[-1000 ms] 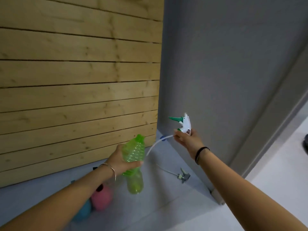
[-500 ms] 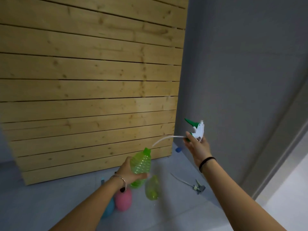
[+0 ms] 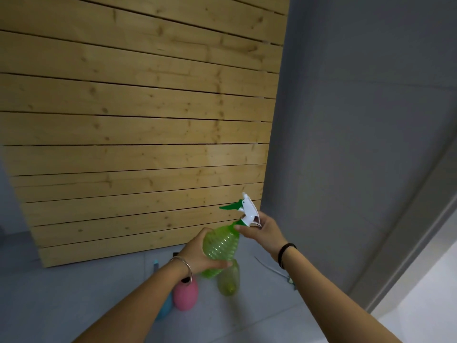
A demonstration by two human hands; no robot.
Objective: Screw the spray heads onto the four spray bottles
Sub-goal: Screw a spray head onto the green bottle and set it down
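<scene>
Four bottles are in view, and only one has a head at its neck. In front of the tall panel of pale wooden slats (image 3: 138, 125) and the plain grey wall (image 3: 358, 120), the left hand (image 3: 197, 256) curls its fingers round the belly of the ribbed, translucent green plastic spray bottle (image 3: 221, 246), held tilted above the grey floor (image 3: 74, 293).

A second ago the white spray head with the green trigger (image 3: 247, 211) was well apart from the bottle, with only its dip tube reaching the mouth. Now the tube is inside and the head's green collar sits at the neck, pinched by the right hand (image 3: 262, 231). Seating looks done, so the turning likely remains.

Below lie a second green bottle (image 3: 228, 280), a pink bottle (image 3: 185, 295) and a blue bottle (image 3: 164, 306), their necks partly hidden. A loose spray head with its thin tube (image 3: 289, 279) lies near the wall.
</scene>
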